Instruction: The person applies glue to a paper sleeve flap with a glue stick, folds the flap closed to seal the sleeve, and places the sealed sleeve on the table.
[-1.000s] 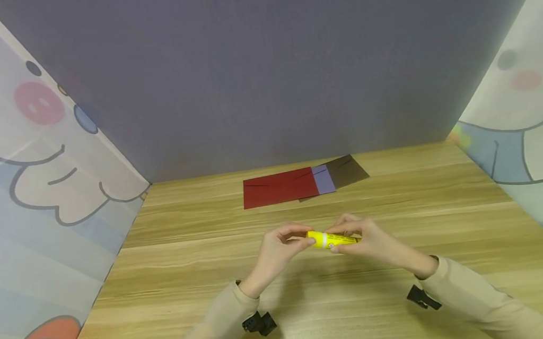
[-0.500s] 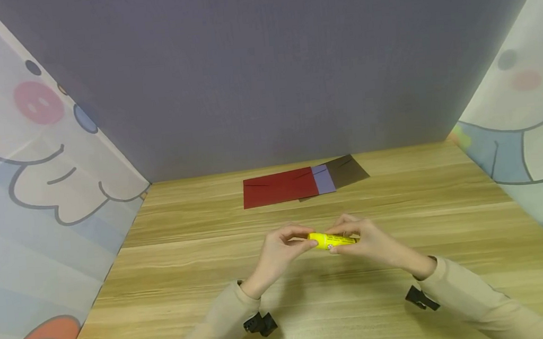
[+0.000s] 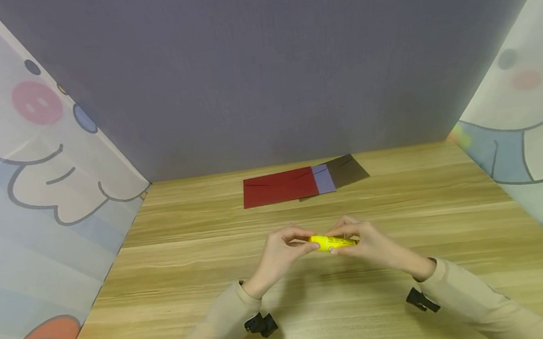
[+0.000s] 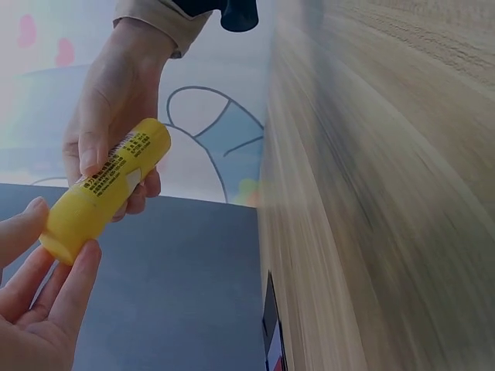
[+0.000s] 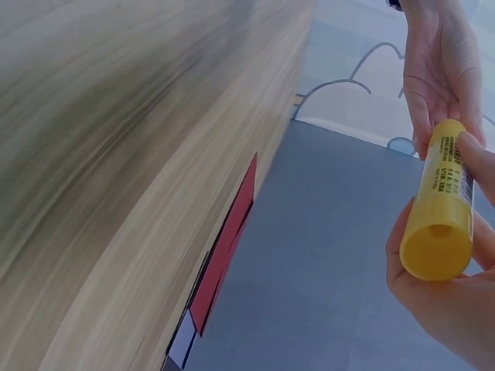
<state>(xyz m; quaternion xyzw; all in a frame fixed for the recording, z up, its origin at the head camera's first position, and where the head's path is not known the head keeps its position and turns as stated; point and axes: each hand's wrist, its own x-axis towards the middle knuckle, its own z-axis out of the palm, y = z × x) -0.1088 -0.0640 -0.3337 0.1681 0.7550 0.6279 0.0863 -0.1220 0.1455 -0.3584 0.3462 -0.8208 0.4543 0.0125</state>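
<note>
A yellow glue stick point(image 3: 337, 243) with dark print is held above the table between both hands, lying nearly level in the head view. My left hand point(image 3: 280, 251) pinches its capped end between thumb and fingers. The right hand point(image 3: 368, 241) grips the printed barrel from the other side. In the left wrist view the glue stick point(image 4: 108, 189) spans the two hands, its cap and barrel meeting with no white band showing. Its round yellow base faces the camera in the right wrist view, where the glue stick point(image 5: 442, 205) lies between the right thumb and fingers.
Farther back on the wooden table point(image 3: 203, 281) lie overlapping envelopes: a red envelope point(image 3: 277, 187) on top, a lilac envelope point(image 3: 324, 179) and a dark brown envelope point(image 3: 348, 170). A grey panel point(image 3: 273, 73) rises behind them. Cartoon-printed sheets point(image 3: 37, 172) flank the sides.
The white band between the glue stick's cap and barrel has disappeared as the two came together. Both hands have barely shifted, and the envelopes have stayed in place.
</note>
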